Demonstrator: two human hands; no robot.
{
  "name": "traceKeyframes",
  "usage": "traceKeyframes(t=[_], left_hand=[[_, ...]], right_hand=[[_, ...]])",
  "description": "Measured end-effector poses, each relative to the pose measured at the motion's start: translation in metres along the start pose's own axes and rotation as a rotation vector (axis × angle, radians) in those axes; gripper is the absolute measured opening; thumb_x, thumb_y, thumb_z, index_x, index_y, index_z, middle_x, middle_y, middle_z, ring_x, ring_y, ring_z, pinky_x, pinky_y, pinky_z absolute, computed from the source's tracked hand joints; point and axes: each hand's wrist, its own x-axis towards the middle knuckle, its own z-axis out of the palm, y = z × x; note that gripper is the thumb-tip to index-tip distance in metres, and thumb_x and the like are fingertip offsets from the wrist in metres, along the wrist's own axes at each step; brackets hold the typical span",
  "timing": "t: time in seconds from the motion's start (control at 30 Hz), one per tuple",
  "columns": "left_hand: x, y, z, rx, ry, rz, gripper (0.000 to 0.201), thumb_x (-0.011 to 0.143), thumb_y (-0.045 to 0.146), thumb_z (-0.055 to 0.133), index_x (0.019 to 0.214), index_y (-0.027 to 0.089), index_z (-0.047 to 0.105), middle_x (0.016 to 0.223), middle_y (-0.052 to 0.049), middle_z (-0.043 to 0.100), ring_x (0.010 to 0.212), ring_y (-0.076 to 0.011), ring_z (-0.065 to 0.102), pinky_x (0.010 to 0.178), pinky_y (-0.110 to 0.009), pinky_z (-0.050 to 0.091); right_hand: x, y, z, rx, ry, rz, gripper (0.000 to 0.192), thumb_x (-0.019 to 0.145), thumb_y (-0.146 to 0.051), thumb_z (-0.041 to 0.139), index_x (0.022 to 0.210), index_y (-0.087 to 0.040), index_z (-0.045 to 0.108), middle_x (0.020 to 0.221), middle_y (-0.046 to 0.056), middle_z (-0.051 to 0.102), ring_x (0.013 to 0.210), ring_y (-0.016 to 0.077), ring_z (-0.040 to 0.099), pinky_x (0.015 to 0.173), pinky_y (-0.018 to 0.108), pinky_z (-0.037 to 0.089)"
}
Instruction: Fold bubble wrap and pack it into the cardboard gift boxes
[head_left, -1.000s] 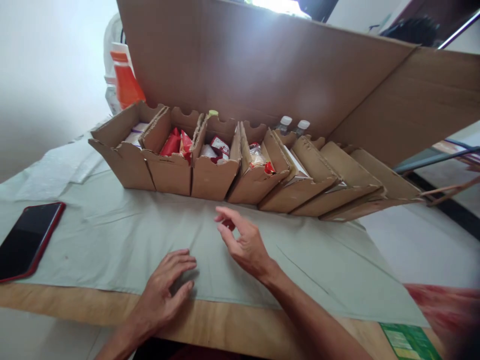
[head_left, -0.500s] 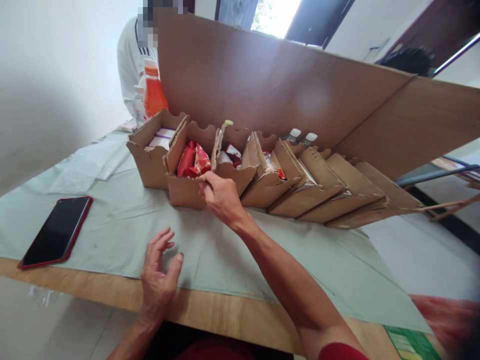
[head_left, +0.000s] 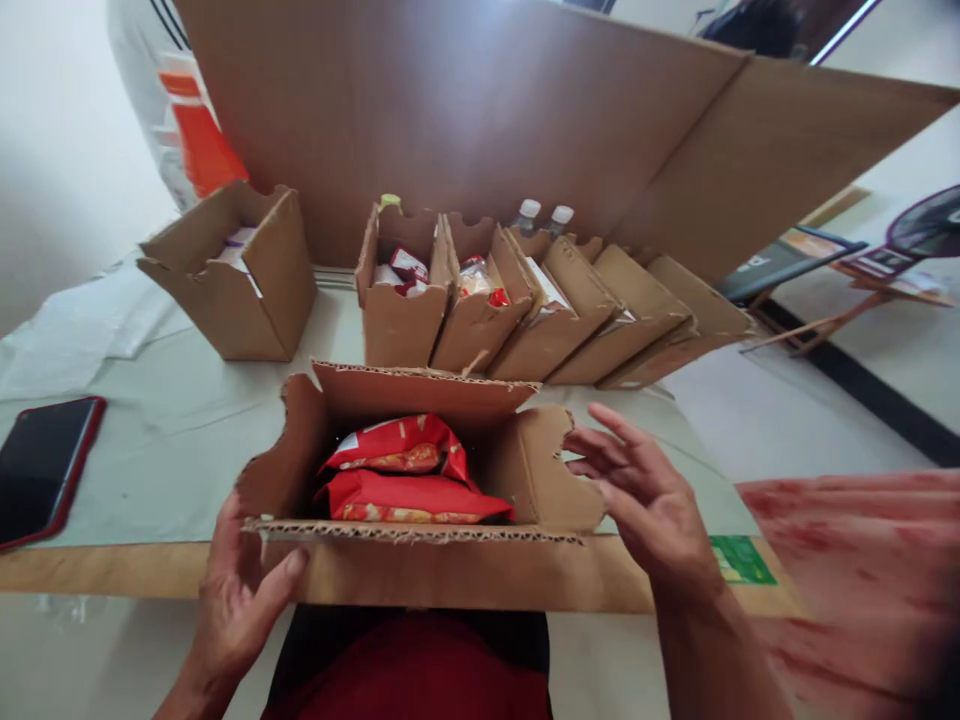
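Here, the scene is set out from left to right, with clock directions taken from the held box.

Phone [head_left: 41, 470]: a dark phone in a red case is seen lying flat on the cloth at 9 o'clock, well apart from the box.

Left hand [head_left: 240, 600]: its grip is closed on the near-left corner of the cardboard box [head_left: 420, 555], thumb on the front wall and fingers under or behind the corner; how firmly cannot be told.

Cardboard box: it is held at the near edge of the worktop [head_left: 112, 570], partly over the edge, open at the top, with two red snack packets [head_left: 409, 480] lying inside.

Risk, box: a tilt toward the person could be caused by the one-handed hold, and the packets could be spilled onto the lap.

Risk, wall: the scalloped right wall is seen bent outward; it could be folded further or torn if pressed.

Right hand [head_left: 645, 495]: its grip is open with fingers spread, holds nothing, and is just beside the box's right wall at 3 o'clock; contact cannot be told.

Single box [head_left: 232, 275]: it stands alone at 11 o'clock.

Row of boxes [head_left: 540, 300]: it is set at 12 to 2 o'clock, with small goods and two capped bottles [head_left: 541, 215] showing.

Cardboard sheet [head_left: 465, 110]: it stands behind the row and hides what lies beyond.

Obstruction: nothing is seen between the hands and the box.
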Motion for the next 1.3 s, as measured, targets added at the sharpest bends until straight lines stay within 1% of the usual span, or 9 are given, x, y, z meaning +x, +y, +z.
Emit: traceKeyframes(t=[0.1,0.17,0.3,0.47,0.67,0.93,1.1,1.2,1.3], left_hand=[[0.0,-0.008,0.003,0.091,-0.101,0.049,0.042,0.089,0.053,0.074,0.121,0.026,0.071,0.081,-0.004,0.066,0.092,-0.0315,0.073,0.088,-0.048,0.066],[0.002,-0.006,0.009,0.158,-0.128,0.034,0.038,0.09,0.056,0.07,0.113,0.026,0.073,0.068,-0.001,0.06,0.08,-0.0313,0.071,0.077,-0.047,0.065],[0.011,0.019,0.031,0.095,-0.112,0.017,0.048,0.09,0.055,0.071,0.127,0.025,0.067,0.096,-0.007,0.074,0.101,-0.0336,0.073,0.087,-0.047,0.063],[0.054,0.062,0.077,-0.042,-0.216,0.084,0.044,0.088,0.052,0.074,0.12,0.024,0.064,0.112,-0.009,0.075,0.108,-0.0303,0.072,0.096,-0.046,0.06],[0.101,0.063,0.125,-0.071,-0.378,0.082,0.052,0.09,0.043,0.062,0.136,0.021,0.056,0.128,-0.011,0.07,0.114,-0.0272,0.069,0.097,-0.045,0.058],[0.082,0.042,0.129,0.027,-0.38,0.062,0.067,0.089,0.03,0.059,0.154,0.016,0.049,0.148,-0.019,0.063,0.134,-0.0326,0.063,0.109,-0.052,0.056],[0.067,0.046,0.103,0.065,-0.445,0.129,0.064,0.089,0.034,0.064,0.15,0.019,0.057,0.149,-0.017,0.065,0.13,-0.0317,0.068,0.107,-0.051,0.06],[0.08,0.046,0.048,0.105,-0.461,0.197,0.04,0.087,0.041,0.068,0.124,0.027,0.076,0.131,-0.008,0.077,0.116,-0.0273,0.076,0.095,-0.039,0.065],[0.13,0.038,-0.026,0.217,-0.223,0.162,0.033,0.095,0.039,0.063,0.122,0.027,0.075,0.136,-0.007,0.075,0.131,-0.0306,0.068,0.111,-0.049,0.057]], right_hand=[[-0.028,0.02,0.001,0.013,-0.185,0.04,0.086,0.078,-0.074,0.08,0.149,-0.03,0.062,0.145,0.013,0.07,0.132,0.0354,0.069,0.102,0.049,0.063],[-0.042,0.027,0.017,-0.03,-0.246,0.044,0.09,0.074,-0.076,0.082,0.147,-0.027,0.064,0.144,0.014,0.07,0.132,0.0381,0.068,0.104,0.053,0.062],[-0.04,0.028,0.05,-0.172,-0.193,-0.051,0.061,0.085,-0.057,0.081,0.134,-0.022,0.071,0.128,0.015,0.076,0.117,0.0363,0.073,0.1,0.052,0.062],[0.009,0.036,0.04,-0.244,0.016,-0.02,0.034,0.09,-0.052,0.072,0.098,-0.019,0.072,0.09,0.01,0.078,0.072,0.0235,0.07,0.059,0.033,0.057],[0.044,0.076,0.033,-0.106,0.047,0.016,0.03,0.09,-0.044,0.067,0.109,-0.021,0.068,0.102,0.011,0.08,0.085,0.024,0.075,0.077,0.036,0.063],[0.02,0.127,0.035,-0.122,0.132,0.192,0.046,0.084,-0.053,0.073,0.116,-0.02,0.07,0.117,0.016,0.08,0.107,0.0303,0.078,0.1,0.049,0.062],[0.026,0.126,0.036,-0.177,0.191,0.237,0.045,0.076,-0.055,0.074,0.105,-0.02,0.071,0.105,0.015,0.082,0.099,0.032,0.078,0.098,0.051,0.062],[0.028,0.12,0.039,-0.218,0.265,0.302,0.049,0.069,-0.057,0.075,0.101,-0.021,0.071,0.1,0.014,0.082,0.098,0.035,0.078,0.1,0.054,0.061],[0.029,0.111,0.044,-0.269,0.329,0.366,0.051,0.065,-0.058,0.074,0.101,-0.023,0.07,0.101,0.013,0.082,0.103,0.0383,0.077,0.103,0.057,0.059]])
